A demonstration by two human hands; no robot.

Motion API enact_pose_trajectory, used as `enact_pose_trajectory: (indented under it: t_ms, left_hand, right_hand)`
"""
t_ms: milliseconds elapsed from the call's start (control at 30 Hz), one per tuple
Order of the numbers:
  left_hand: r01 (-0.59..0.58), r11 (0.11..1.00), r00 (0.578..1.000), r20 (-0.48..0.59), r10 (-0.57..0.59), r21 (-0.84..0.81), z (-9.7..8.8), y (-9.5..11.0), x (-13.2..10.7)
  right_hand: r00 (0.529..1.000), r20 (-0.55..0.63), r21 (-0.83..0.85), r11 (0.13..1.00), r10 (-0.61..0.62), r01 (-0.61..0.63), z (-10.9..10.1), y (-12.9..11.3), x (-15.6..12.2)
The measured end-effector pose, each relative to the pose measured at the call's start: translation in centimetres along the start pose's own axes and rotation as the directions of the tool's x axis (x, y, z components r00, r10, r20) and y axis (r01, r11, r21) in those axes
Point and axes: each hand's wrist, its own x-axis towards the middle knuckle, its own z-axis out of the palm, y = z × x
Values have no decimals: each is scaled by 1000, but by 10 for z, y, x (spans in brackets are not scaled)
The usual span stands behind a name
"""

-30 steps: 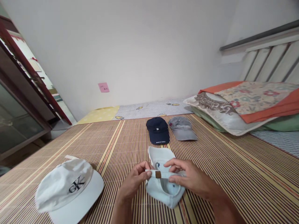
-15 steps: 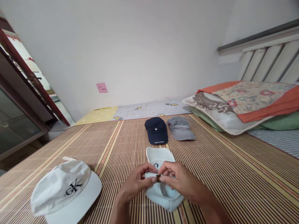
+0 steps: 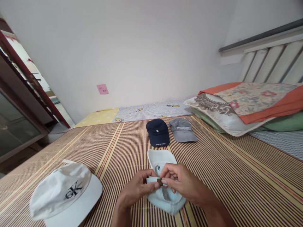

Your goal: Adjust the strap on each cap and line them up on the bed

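A pale blue baseball cap (image 3: 163,155) lies on the striped mat in front of me, its brim pointing away and its back strap towards me. My left hand (image 3: 139,185) pinches the left part of that strap between thumb and fingers. On the strap's other side, my right hand (image 3: 180,179) grips close to a small brown buckle (image 3: 160,181) in the middle. Fingers partly cover the strap's ends, and the far side of the crown is partly hidden behind both hands.
A white cap (image 3: 63,195) with black letters rests at the left front. Beyond the blue cap sit a navy cap (image 3: 158,132) and a grey cap (image 3: 183,130). Pillows (image 3: 220,113) are stacked at the right, near a radiator (image 3: 272,61). The wall (image 3: 142,56) stands behind the bed.
My left fingers have shifted slightly along the strap, and their tips sit a little lower. Both hands keep their grip; the caps lie where they were.
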Motion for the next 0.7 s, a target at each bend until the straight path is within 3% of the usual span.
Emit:
enact_pose_trajectory:
  t_ms: [467, 700]
  left_hand:
    - [-45, 997, 998, -55, 42, -61, 2, -6, 4]
    - [-60, 997, 997, -58, 57, -41, 1, -8, 6]
  right_hand:
    - [999, 52, 59, 998, 6, -9, -7, -4, -1]
    - [1000, 0, -104, 994, -16, 16, -7, -9, -2]
